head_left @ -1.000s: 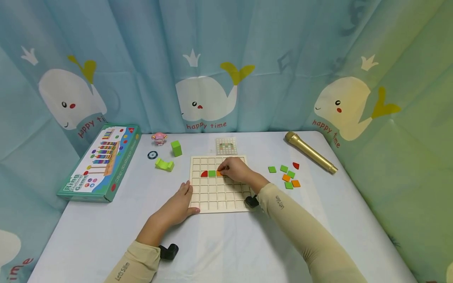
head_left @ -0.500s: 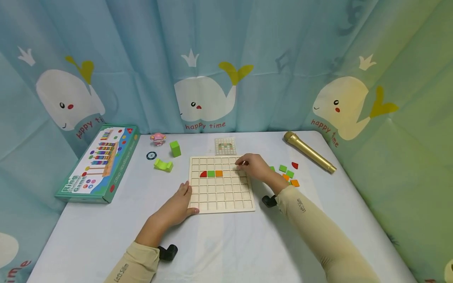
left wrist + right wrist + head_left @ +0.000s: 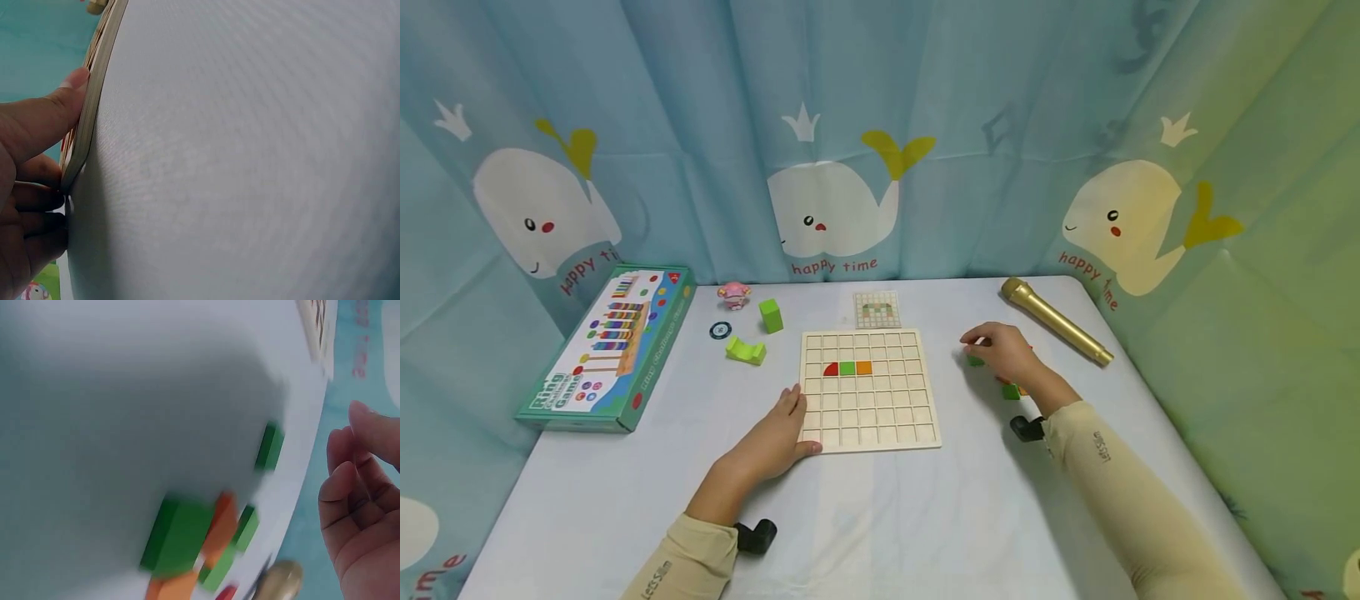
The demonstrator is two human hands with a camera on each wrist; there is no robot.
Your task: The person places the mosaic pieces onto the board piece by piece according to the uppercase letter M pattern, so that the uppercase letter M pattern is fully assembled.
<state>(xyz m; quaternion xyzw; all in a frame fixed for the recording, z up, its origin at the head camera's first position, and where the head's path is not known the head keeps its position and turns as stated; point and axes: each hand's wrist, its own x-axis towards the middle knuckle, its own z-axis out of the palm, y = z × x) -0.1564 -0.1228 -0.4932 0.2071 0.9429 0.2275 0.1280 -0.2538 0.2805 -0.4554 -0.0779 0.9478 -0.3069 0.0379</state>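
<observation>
The left hand (image 3: 775, 437) holds the near left corner of a wooden grid board (image 3: 865, 408), thumb at the front edge and fingers along the left side. Set in the board's cells are a red quarter-round tile (image 3: 831, 369), a green square tile (image 3: 847, 368) and an orange square tile (image 3: 864, 367), in a row. Right of the board, the right hand (image 3: 1006, 354) hovers over a green tile (image 3: 975, 361). Its fingers are loosely bent with nothing between them. The right wrist view shows that green tile (image 3: 270, 447) on the table, apart from the fingers.
More green and orange tiles (image 3: 1011, 392) lie partly hidden under the right hand. A pattern card (image 3: 877, 310) lies behind the board. A gold microphone (image 3: 1060, 322) is at the right; a game box (image 3: 610, 346), green blocks (image 3: 746, 351), a chip (image 3: 720, 330) and a pink figure (image 3: 734, 296) are left.
The right hand has let go of the orange tile in the board and moved right, off the board and over the loose tiles. The left hand has stayed at the corner.
</observation>
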